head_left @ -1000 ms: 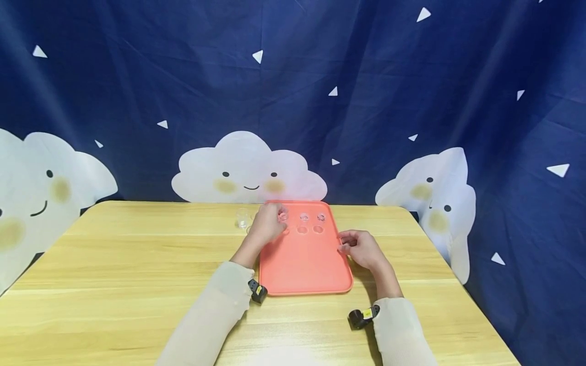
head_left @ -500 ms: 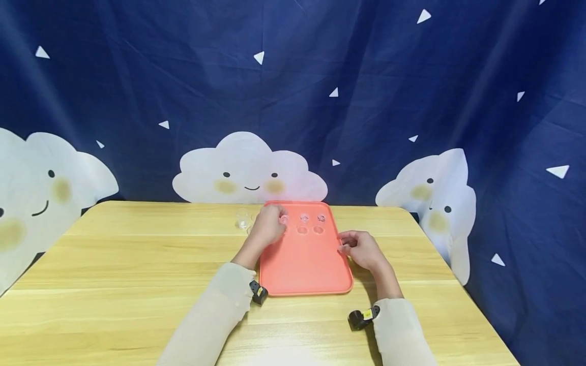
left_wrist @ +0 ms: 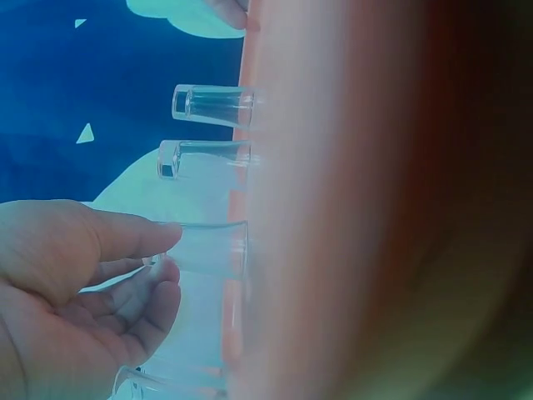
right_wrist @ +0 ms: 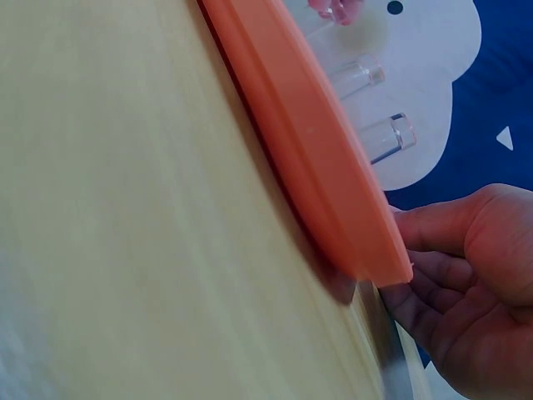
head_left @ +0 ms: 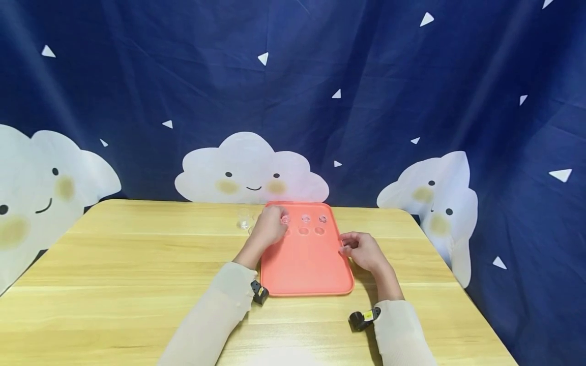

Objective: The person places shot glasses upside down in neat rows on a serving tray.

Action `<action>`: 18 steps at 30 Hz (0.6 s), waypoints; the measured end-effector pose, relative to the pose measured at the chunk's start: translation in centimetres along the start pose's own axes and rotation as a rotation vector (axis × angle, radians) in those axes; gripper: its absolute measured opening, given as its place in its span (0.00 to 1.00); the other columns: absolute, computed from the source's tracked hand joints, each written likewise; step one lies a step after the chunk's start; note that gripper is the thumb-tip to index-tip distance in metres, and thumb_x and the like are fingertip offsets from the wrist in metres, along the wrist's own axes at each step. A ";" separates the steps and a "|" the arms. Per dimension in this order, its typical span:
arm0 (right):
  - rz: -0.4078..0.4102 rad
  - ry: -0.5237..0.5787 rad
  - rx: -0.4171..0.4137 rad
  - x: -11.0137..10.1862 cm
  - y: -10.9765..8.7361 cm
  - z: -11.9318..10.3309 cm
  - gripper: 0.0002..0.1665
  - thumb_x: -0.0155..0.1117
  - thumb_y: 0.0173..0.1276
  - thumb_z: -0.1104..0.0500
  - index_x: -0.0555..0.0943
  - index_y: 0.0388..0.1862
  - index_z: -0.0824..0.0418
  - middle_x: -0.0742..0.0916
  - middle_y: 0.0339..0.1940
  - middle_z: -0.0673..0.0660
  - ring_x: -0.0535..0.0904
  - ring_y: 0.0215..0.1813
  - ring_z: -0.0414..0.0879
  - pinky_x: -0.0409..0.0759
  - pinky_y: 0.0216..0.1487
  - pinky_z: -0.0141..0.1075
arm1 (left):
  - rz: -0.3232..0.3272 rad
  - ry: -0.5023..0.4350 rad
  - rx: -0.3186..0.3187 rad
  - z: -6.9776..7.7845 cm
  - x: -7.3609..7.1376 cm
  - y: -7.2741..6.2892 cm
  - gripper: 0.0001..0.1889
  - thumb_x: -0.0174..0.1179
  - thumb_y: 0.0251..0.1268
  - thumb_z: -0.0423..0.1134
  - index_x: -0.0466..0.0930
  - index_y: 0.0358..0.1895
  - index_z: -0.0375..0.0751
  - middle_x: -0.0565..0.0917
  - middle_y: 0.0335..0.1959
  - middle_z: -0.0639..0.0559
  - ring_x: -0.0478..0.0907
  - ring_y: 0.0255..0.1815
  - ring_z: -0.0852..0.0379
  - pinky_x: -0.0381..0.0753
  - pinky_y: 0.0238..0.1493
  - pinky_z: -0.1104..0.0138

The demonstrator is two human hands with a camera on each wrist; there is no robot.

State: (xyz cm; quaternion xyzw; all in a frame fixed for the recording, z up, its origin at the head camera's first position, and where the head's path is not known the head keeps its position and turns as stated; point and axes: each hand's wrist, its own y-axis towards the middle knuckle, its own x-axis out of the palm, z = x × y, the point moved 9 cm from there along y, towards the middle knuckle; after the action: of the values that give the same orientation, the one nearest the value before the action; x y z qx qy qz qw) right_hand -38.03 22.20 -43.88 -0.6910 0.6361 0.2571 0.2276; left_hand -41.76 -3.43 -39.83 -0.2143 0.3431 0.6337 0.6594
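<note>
A coral-red tray (head_left: pixel 302 269) lies on the table with three small clear glasses on it, in a row near its far end, upside down with thick bases up. My left hand (head_left: pixel 270 223) pinches the leftmost glass (left_wrist: pixel 208 250) near its base between thumb and fingers, and its rim meets the tray. To its right stand the middle glass (left_wrist: pixel 212 158) and the right glass (left_wrist: pixel 221 106). My right hand (head_left: pixel 363 249) holds the tray's right edge, its thumb (right_wrist: pixel 429 227) at the rim and its fingers lower down beside the edge.
Left of the tray, a further clear glass (head_left: pixel 244 221) stands on the wooden table (head_left: pixel 160 284). Faint clear outlines show beside it, partly hidden by my left hand. A dark blue curtain (head_left: pixel 293 101) with white clouds hangs right behind the table's far edge.
The head view has shifted slightly. My left hand stays at the leftmost glass with hardly any movement, and my right hand stays at the tray's edge.
</note>
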 end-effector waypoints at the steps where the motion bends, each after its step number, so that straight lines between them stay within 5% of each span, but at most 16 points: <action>1: 0.000 -0.003 -0.004 0.0 0.0 0.0 0.19 0.68 0.68 0.70 0.83 0.57 0.67 0.88 0.42 0.57 0.82 0.43 0.50 0.82 0.42 0.37 | 0.000 -0.003 -0.004 0.0 0.0 0.0 0.10 0.62 0.63 0.24 0.85 0.45 0.36 0.84 0.38 0.47 0.80 0.39 0.51 0.83 0.43 0.60; 7: -0.001 -0.007 -0.004 0.1 0.1 0.1 0.19 0.67 0.68 0.70 0.83 0.58 0.67 0.88 0.42 0.57 0.82 0.43 0.49 0.82 0.42 0.36 | 0.013 0.005 0.013 0.2 -0.4 -0.2 0.16 0.64 0.63 0.26 0.84 0.54 0.34 0.86 0.51 0.43 0.82 0.51 0.47 0.83 0.56 0.54; 18: 0.001 0.003 -0.026 -0.1 0.1 0.0 0.18 0.67 0.67 0.71 0.83 0.57 0.69 0.88 0.42 0.59 0.83 0.43 0.50 0.82 0.41 0.35 | 0.010 -0.083 0.024 0.6 -1.8 -0.6 0.19 0.66 0.66 0.30 0.82 0.60 0.32 0.85 0.56 0.41 0.82 0.53 0.45 0.82 0.57 0.53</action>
State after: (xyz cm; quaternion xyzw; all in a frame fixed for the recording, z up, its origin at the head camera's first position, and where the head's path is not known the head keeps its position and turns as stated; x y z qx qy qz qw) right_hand -38.10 22.23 -43.81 -0.6939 0.6335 0.2645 0.2172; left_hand -41.01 -4.30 -38.14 -0.1784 0.3240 0.6410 0.6725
